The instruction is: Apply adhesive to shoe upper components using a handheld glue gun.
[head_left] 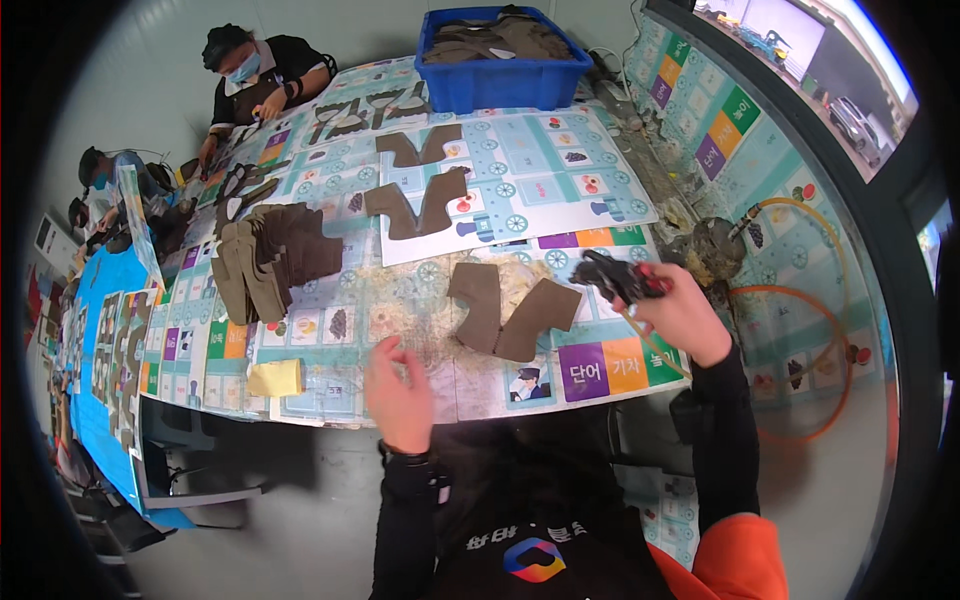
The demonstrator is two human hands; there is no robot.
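Note:
My right hand (685,315) is closed around a black and red spray gun (622,277), held above the table's right side. A thin yellowish hose leads down from below that hand. Just left of the gun, a brown V-shaped shoe-upper piece (510,315) lies flat on the stained cover. My left hand (400,395), slightly blurred, hovers over the table's front edge. Its fingers are apart, and nothing shows in them. Two similar brown pieces, a nearer one (420,205) and a farther one (418,147), rest on a white printed sheet (560,205).
A stack of brown pieces (265,260) and a yellow pad (275,378) are on the left. At the back stands a blue bin (505,80) full of brown pieces. An orange hose (845,350) loops by the right wall. A masked co-worker (265,75) works at the far left.

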